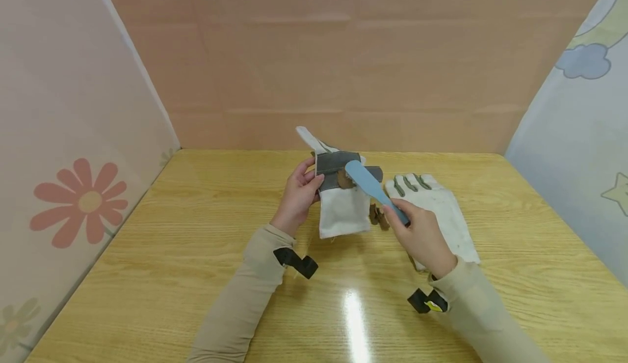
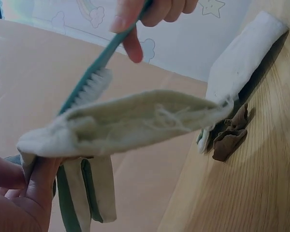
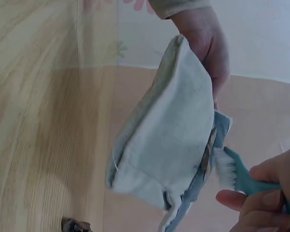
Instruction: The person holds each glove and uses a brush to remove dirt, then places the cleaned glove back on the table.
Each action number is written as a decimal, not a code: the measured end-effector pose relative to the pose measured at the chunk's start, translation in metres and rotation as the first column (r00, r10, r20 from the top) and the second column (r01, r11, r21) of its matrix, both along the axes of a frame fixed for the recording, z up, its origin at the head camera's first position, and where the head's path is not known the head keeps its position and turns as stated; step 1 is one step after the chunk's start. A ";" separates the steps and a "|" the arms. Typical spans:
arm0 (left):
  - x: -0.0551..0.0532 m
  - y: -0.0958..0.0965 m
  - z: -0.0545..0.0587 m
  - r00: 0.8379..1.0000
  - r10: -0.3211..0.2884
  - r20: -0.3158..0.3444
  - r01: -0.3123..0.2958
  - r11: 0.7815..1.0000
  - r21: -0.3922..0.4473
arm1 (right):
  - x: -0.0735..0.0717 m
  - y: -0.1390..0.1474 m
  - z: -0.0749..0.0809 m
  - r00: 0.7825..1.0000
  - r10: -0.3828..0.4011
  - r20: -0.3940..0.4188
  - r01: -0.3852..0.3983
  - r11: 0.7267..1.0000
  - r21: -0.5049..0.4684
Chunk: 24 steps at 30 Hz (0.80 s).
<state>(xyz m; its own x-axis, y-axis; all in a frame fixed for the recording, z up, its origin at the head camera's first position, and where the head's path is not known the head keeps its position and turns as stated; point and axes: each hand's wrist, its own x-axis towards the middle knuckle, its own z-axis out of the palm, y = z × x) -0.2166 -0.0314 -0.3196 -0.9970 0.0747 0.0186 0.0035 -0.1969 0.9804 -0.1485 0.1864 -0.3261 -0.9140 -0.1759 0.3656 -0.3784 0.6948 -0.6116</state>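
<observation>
My left hand [image 1: 297, 197] grips a white work glove [image 1: 344, 213] with grey palm patches, holding it raised above the table. A brown patch of dirt [image 1: 345, 179] sits on the grey part. In my right hand [image 1: 419, 234] is a blue brush [image 1: 368, 180], gripped by its handle, its head over the brown patch. White bristles [image 3: 225, 169] face the glove's grey side in the right wrist view, right beside the brown matter. The glove's open cuff [image 2: 150, 116] with frayed threads shows in the left wrist view.
A second white glove [image 1: 448, 218] with green-edged fingers lies on the wooden table [image 1: 196, 232] at the right. Brown crumpled pieces [image 1: 379, 217] lie beside it. Patterned panels stand left and right, and a plain pinkish-brown backdrop [image 1: 343, 68] rises behind.
</observation>
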 end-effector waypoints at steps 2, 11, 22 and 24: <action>0.000 0.001 0.000 1.000 -0.011 -0.001 0.011 1.000 0.003 | 0.002 -0.002 0.000 1.000 0.022 -0.022 -0.023 1.000 -0.019; 0.001 0.006 -0.001 0.999 -0.032 -0.019 0.032 0.999 0.011 | 0.007 -0.007 -0.001 0.998 0.060 -0.002 -0.060 0.998 -0.030; 0.000 0.001 0.000 1.000 -0.015 -0.013 0.015 1.000 0.010 | 0.001 -0.001 -0.001 0.999 0.031 -0.025 -0.030 0.999 0.022; -0.001 0.000 0.000 1.000 -0.010 -0.012 0.011 1.000 0.017 | 0.001 0.000 0.000 1.000 0.021 -0.005 -0.021 1.000 0.024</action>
